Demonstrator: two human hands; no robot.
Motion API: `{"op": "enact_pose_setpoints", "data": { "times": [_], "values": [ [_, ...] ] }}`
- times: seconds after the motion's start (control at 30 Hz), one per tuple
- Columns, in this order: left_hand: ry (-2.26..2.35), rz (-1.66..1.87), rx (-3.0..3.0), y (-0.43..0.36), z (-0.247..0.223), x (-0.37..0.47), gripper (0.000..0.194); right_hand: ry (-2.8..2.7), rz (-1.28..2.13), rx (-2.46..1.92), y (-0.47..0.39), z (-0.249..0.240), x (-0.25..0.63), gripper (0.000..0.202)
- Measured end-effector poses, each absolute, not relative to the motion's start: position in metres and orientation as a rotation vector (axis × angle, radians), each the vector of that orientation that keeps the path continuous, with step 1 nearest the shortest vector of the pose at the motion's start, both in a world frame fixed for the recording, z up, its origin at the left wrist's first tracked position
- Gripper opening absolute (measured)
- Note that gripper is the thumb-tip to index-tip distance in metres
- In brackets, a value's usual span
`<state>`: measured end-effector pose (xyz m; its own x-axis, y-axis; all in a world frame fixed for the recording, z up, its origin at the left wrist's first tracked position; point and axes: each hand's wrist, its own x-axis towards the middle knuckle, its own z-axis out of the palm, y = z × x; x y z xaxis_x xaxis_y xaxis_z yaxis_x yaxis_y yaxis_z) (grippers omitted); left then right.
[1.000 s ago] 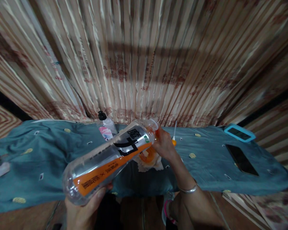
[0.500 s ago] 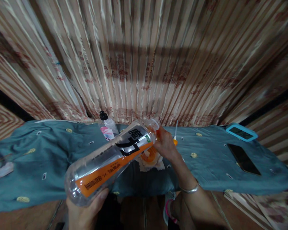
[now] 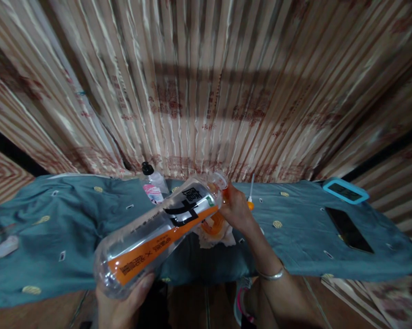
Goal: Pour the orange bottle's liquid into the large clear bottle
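A large clear plastic bottle point(image 3: 151, 237) with an orange and silver label is tilted, its base low at the left and its neck higher at the right. My left hand point(image 3: 122, 304) wraps round the base from below. My right hand point(image 3: 238, 208) is closed at the neck end, round the upper part of an orange see-through container point(image 3: 214, 226). That container stands on a crumpled tissue point(image 3: 223, 241), partly hidden by the bottle and my fingers. Whether liquid passes between the two I cannot tell. Behind my right hand lies an orange cap with a thin tube point(image 3: 250, 203).
A clear bottle with a black cap and pink label point(image 3: 154, 188) stands behind the large bottle. A blue-framed digital clock point(image 3: 360, 196) and a dark phone point(image 3: 350, 230) lie at the right of the green cloth point(image 3: 291, 251). A pale crumpled item point(image 3: 3, 249) lies far left. A curtain point(image 3: 206, 114) hangs behind.
The large bottle's neck end has dropped very slightly. Both hands keep their hold, and the rest stays in place apart from a small shift of view.
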<state>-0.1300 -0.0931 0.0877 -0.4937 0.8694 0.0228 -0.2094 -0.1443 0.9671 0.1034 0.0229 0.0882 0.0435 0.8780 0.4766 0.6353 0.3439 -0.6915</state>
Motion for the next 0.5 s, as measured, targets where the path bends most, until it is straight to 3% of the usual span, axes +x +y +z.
{"op": "enact_pose_setpoints", "data": {
  "times": [0.37,0.5],
  "values": [
    [1.314,1.771,0.694,-0.094,0.095,-0.117,0.061,-1.675,0.352,-1.345,0.021,0.088,0.105,0.021],
    [1.305,1.753,0.617,-0.097,0.097,-0.114,0.07,-1.682,0.348,-1.305,0.02,0.088,0.107,0.025]
  ]
}}
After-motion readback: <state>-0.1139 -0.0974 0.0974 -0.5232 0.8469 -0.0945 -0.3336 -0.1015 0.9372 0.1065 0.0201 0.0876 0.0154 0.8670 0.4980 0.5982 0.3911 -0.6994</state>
